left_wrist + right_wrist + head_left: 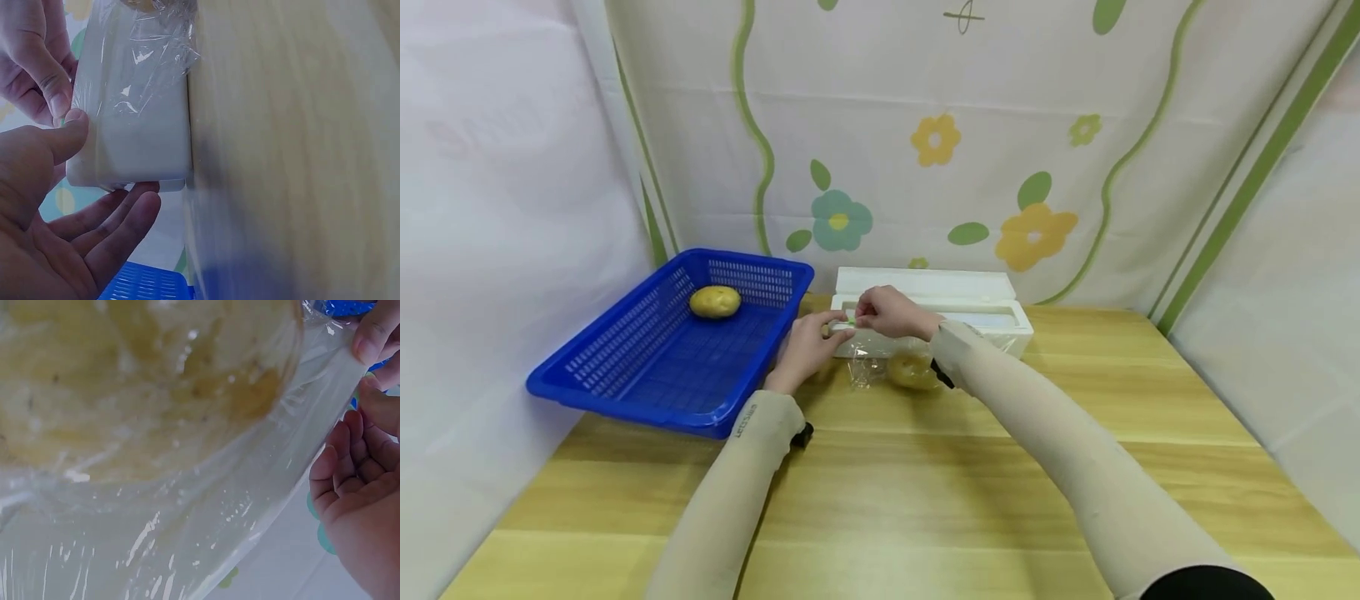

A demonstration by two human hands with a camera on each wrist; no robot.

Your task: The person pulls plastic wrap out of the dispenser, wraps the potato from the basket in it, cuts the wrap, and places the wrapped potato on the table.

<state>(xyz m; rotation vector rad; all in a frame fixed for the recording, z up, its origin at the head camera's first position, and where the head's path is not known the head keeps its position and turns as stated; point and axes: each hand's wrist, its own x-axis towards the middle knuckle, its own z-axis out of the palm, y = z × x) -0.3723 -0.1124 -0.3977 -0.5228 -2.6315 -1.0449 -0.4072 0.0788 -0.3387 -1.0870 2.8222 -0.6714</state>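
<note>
A white cling film box lies on the table with its lid raised at the back. My left hand holds the box's left end, thumb on the front edge and fingers round the end, as the left wrist view shows. My right hand pinches a small green slide cutter at that same end, its other fingers curled. Clear cling film hangs down over the box front. In front of the box lies a potato under the film, partly hidden by my right wrist.
A blue plastic basket stands at the left, holding another potato. Behind the box rises a white curtain with flowers printed on it. The wooden table extends toward me and to the right.
</note>
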